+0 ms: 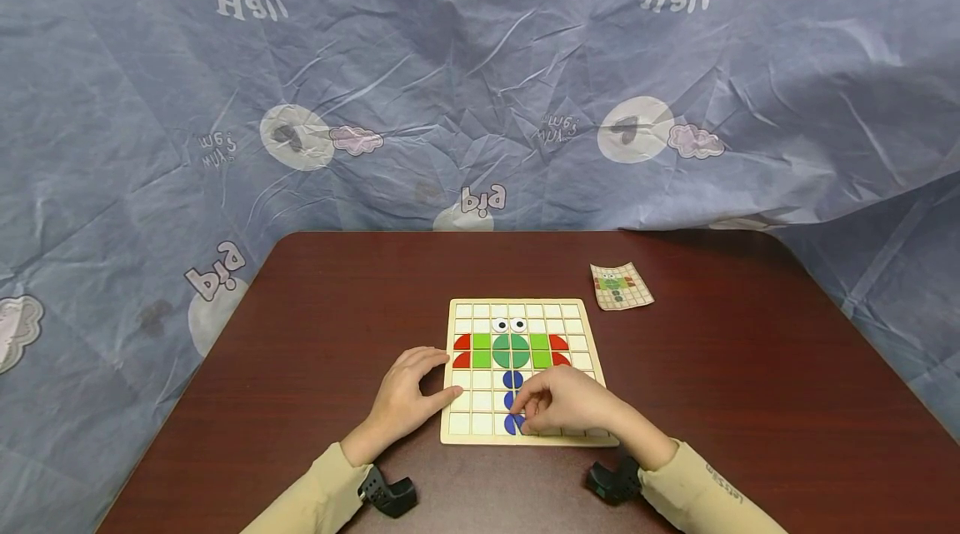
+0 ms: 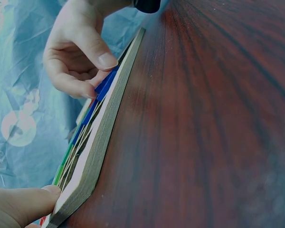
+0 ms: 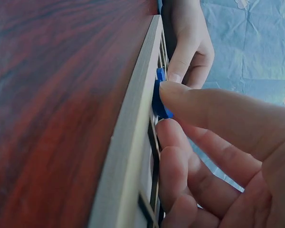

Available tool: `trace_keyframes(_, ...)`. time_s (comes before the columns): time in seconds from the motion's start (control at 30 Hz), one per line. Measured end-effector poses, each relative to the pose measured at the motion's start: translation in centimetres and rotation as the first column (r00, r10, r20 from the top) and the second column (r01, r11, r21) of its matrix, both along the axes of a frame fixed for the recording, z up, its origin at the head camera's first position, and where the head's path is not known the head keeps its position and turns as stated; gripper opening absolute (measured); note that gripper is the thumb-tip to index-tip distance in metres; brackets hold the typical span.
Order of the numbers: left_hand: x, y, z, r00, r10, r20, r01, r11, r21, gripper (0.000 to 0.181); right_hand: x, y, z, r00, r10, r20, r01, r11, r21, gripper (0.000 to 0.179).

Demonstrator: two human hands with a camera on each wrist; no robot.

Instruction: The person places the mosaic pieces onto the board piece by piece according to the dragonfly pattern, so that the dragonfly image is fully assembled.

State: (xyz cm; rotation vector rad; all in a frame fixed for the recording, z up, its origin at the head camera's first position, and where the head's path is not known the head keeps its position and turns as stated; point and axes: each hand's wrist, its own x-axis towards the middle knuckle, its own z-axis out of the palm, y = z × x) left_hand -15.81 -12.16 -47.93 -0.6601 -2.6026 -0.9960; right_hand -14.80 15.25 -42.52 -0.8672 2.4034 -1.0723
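Note:
A pale wooden grid board (image 1: 465, 423) lies on the table with coloured tiles in its cells. My right hand (image 1: 566, 402) is over the board's lower middle, thumb and index finger pinching a blue half-circle tile (image 3: 157, 100) low against the grid. Just left of it sits another blue half-circle tile (image 1: 510, 425); more blue tiles (image 1: 513, 380) run up the column, partly hidden by the fingers. My left hand (image 1: 408, 388) rests at the board's left edge, fingers spread, its thumb (image 2: 47, 195) touching the rim.
Higher on the board are a dark green circle (image 1: 511, 351), light green squares (image 1: 482, 351), red quarter tiles (image 1: 462, 342) and two eye tiles (image 1: 518, 325). A small pattern card (image 1: 622, 287) lies behind and to the right on the dark red table (image 1: 360, 284). A printed cloth (image 1: 450, 101) hangs behind.

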Motion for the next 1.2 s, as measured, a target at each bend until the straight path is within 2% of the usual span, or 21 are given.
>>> trace_keyframes(0.3,0.02,-0.03,0.00,1.000,0.002,0.001,-0.002,1.000,-0.005,0.048,-0.02,0.11,-0.12,1.000,0.008,-0.009,-0.008,1.000,0.004,0.014)
trace_keyframes(0.63,-0.06,-0.07,-0.16,1.000,0.002,0.001,-0.002,1.000,-0.004,0.048,0.11,0.09,0.15,1.000,-0.019,-0.021,0.020,1.000,0.009,0.018)
trace_keyframes(1.2,-0.05,-0.06,-0.17,1.000,0.000,-0.001,0.000,1.000,0.005,0.049,-0.05,0.13,-0.01,1.000,-0.014,-0.015,0.014,1.000,0.027,0.013)
